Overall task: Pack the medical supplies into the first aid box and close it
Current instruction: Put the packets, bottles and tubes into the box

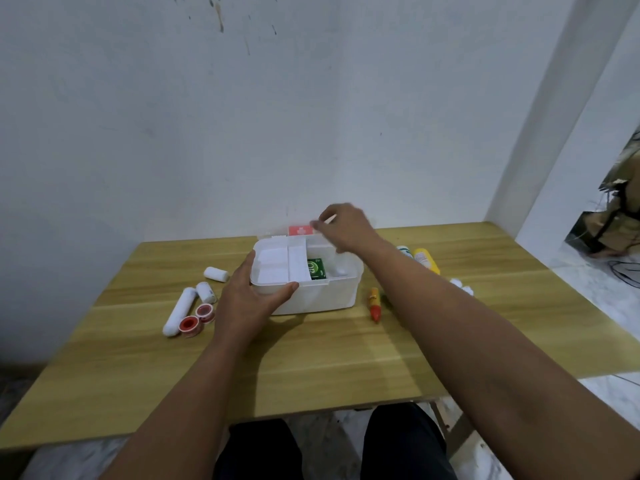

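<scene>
Now left hand [247, 299] fingers clamped on tray [277, 268] corner; right hand [348, 227] fingers pinched on small white item, unclear.

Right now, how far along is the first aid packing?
Early. Done: a green packet sits in the open box. In hand: left hand grips the inner tray; right hand is at the back edge. Left: rolls, tapes, bottles, tube, then closing.

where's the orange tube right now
In the head view the orange tube lies on the wooden table, just right of the white first aid box near its front corner, under the right forearm and apart from the box.
</scene>
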{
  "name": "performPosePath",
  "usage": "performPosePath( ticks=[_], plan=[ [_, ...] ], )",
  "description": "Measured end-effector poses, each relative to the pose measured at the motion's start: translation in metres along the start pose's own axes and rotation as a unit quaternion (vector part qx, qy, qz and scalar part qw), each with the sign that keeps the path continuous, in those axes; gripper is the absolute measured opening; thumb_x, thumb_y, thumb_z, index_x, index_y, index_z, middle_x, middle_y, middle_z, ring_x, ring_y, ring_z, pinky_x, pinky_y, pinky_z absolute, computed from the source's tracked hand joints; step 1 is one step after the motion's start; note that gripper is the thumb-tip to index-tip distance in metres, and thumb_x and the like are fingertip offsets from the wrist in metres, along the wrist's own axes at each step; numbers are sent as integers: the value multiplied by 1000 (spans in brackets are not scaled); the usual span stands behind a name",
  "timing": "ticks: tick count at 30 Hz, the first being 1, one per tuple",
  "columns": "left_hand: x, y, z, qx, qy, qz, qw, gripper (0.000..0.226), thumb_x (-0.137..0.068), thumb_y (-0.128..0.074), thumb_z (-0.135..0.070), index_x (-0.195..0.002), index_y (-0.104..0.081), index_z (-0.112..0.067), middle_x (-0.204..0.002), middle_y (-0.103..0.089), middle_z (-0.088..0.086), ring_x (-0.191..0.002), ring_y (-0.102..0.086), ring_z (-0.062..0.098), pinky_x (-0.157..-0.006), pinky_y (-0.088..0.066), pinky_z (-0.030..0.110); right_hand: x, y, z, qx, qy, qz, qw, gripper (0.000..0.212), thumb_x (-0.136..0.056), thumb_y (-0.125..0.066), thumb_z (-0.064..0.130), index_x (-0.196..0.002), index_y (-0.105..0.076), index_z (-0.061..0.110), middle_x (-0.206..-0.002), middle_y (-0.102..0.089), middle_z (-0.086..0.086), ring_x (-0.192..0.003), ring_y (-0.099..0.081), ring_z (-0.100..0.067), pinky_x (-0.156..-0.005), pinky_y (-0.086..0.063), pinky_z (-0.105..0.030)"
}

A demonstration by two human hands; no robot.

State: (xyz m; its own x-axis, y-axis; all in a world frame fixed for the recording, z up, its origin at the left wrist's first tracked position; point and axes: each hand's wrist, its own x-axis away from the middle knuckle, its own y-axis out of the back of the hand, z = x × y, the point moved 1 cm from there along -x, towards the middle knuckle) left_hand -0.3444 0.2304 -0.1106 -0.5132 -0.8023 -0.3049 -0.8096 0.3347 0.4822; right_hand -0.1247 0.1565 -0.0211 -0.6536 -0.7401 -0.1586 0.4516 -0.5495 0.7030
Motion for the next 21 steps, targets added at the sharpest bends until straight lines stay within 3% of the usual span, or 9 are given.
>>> performPosePath(
  ticks=[3, 5, 8, 12, 17, 21],
  plan=[
    [2, 0, -2, 1, -8, -7, 1000, 98, -69, -84, -61, -152, -38, -38, -131, -45, -27, -120, -41, 0, -91, -48, 32, -15, 30, -18, 24, 15, -117, 993, 24, -93, -64, 36, -101, -76, 17, -106, -76, -5, -93, -72, -29, -87, -58, -39],
    [2, -1, -2, -5, -7, -11, 1000, 99, -69, -84, -62, -153, -37, -38, -136, -47, -25, -121, -41, 0, -90, -47, 31, -23, 42, -37, 61, 8, -129, 990, 22, -95, -60, 27, -103, -77, 16, -110, -75, -7, -102, -69, -29, -90, -55, -36],
    [2, -2, 0, -16, -7, -18, 1000, 101, -69, -84, -63, -154, -36, -38, -148, -50, -14, -122, -40, 0, -89, -45, 29, -34, 43, -71, 146, -26, -57, 987, 31, -96, -56, 15, -122, -72, 16, -131, -67, -8, -117, -63, -29, -98, -51, -36],
    [1, -2, 1, -12, -5, -18, 1000, 102, -67, -83, -65, -153, -36, -39, -147, -50, -16, -121, -40, -2, -91, -46, 29, -43, 22, -104, 252, -74, 96, 960, 61, -93, -57, 14, -152, -47, 23, -155, -49, -5, -138, -50, -29, -112, -44, -46],
    [2, -2, 0, -1, -10, -15, 1000, 99, -67, -84, -64, -152, -37, -42, -142, -50, -21, -123, -43, -1, -91, -45, 26, -45, 4, -112, 350, -81, 92, 929, 43, -88, -66, 21, -131, -59, 25, -129, -63, -2, -119, -60, -28, -99, -44, -48],
    [1, -2, 1, 2, -4, -14, 1000, 100, -67, -85, -63, -152, -37, -40, -147, -50, -16, -124, -43, 1, -92, -46, 28, -46, 4, -110, 369, -90, 69, 922, 38, -87, -62, 19, -124, -60, 25, -118, -65, 0, -114, -60, -26, -101, -35, -53]
  ],
)
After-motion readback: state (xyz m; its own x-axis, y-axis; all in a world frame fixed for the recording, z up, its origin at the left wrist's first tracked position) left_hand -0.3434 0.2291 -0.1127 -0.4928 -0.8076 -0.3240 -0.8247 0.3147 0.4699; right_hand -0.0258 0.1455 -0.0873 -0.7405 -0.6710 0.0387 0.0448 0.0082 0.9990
